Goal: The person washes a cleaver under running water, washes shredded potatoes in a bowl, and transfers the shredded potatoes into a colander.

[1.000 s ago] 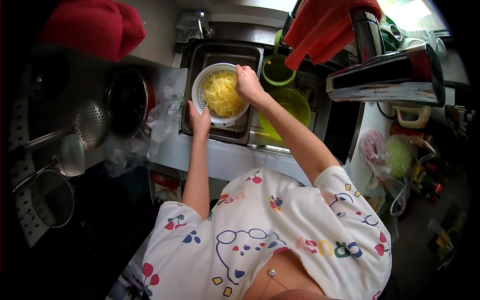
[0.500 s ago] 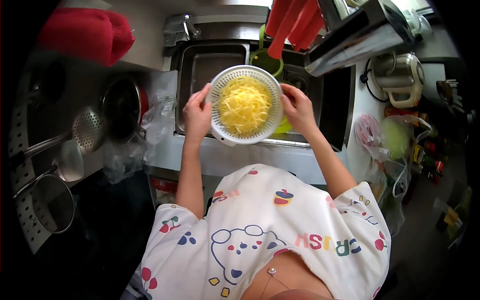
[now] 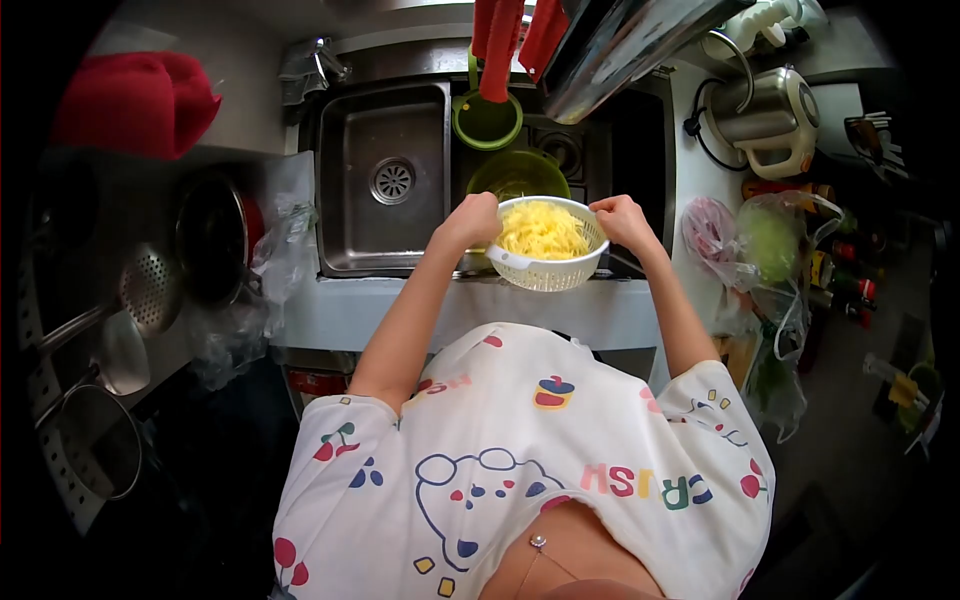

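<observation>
Between both hands hangs a white colander [image 3: 546, 272], tilted so that its perforated side faces me. A heap of pale yellow shreds [image 3: 541, 232], looking like shredded potato, fills it. My left hand [image 3: 474, 220] is closed on its left rim, and my right hand [image 3: 625, 222] grips the rim on the other side. Just beyond the colander, a green bowl [image 3: 519, 174] stands in the right part of the sink, partly hidden by it. Another green container with a handle [image 3: 487, 120] is behind that bowl.
The left sink basin [image 3: 385, 240] has a round drain. Red gloves [image 3: 497, 50] hang over the sink's back. An electric kettle [image 3: 765, 120] and plastic bags of vegetables [image 3: 770, 245] are on the right. Hanging at left are a skimmer [image 3: 150, 290] and a pan [image 3: 213, 235].
The colander has come lower and nearer my body, shifting right, and has tipped from level view to a side view. The green bowl behind it now shows. Both hands keep their hold.
</observation>
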A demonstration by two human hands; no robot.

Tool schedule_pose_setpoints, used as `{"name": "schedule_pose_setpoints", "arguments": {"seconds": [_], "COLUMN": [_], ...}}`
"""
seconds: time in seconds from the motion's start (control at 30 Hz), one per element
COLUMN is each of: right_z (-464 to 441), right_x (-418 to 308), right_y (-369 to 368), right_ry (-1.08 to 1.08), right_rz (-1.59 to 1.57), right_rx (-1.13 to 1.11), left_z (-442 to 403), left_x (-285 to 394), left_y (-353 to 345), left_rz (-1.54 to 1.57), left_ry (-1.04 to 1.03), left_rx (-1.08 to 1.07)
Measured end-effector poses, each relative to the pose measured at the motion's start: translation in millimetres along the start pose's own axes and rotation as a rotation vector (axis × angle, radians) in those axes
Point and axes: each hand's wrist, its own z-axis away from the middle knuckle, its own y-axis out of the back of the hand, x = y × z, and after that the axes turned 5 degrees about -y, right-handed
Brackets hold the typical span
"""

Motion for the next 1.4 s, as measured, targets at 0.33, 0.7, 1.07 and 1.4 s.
{"name": "schedule_pose_setpoints", "arguments": {"seconds": [0.33,0.7,1.07,1.4], "right_z": [-96,-134,-111,-28], "right_x": [-14,2,22,-16], "right_y": [-11,-7,-20,-33], "right_ry": [-0.171,-0.432,-0.401,0.324], "right_rz": [0.216,-0.087,-0.698,-0.434], "right_rx": [-0.302,-0.715,-0.491,0.791], "left_z": [-43,-38,-71,-59], "left_x": [-19,-19,-27,-27], "left_y": [-14,-11,-22,-27], "left_rz": [0.03,1.081,0.824,1.081], "left_ry": [0.2,0.407,0.457,0.432], "left_rx": [-0.232,0.18,0.544,0.574]}}
